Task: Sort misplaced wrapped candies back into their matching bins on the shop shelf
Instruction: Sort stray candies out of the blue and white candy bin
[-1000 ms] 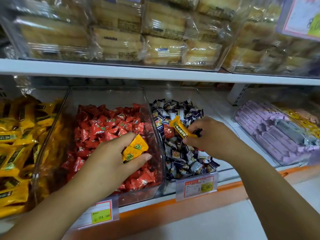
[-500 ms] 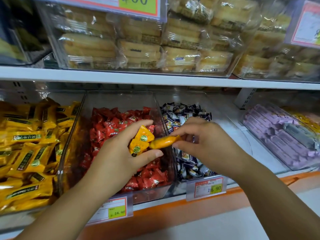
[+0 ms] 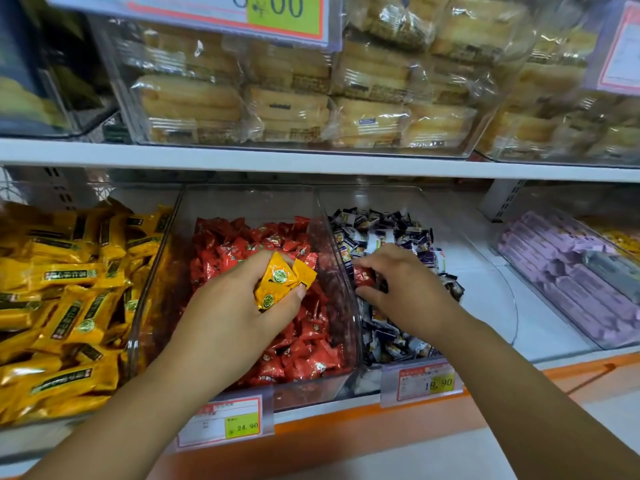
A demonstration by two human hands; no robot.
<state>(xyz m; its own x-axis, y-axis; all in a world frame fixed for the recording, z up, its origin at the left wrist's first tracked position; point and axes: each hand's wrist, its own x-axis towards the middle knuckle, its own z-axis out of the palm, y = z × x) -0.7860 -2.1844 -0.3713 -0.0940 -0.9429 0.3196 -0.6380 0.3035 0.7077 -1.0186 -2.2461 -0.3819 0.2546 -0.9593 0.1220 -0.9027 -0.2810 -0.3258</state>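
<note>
- Yellow candies (image 3: 280,280) sit bunched in the left hand (image 3: 221,317), fingers (image 3: 254,259) curled round them, above the red bin (image 3: 242,209). They are probably gathered strays bound for the matching yellow pile (image 3: 69,289) on the left.
- Right hand (image 3: 405,289) reaches into the dark-wrapper bin (image 3: 381,199). Its fingers (image 3: 375,263) pinch a red candy (image 3: 363,276), which belongs one bin to the left.

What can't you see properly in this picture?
All in the head view:
- How many yellow candies the left hand holds: its fingers cover part.
- Part of the red candy: hidden by the right hand.
- Small print on the lower price tags: too small.
- The top price tag: cut off by the top edge.
</note>
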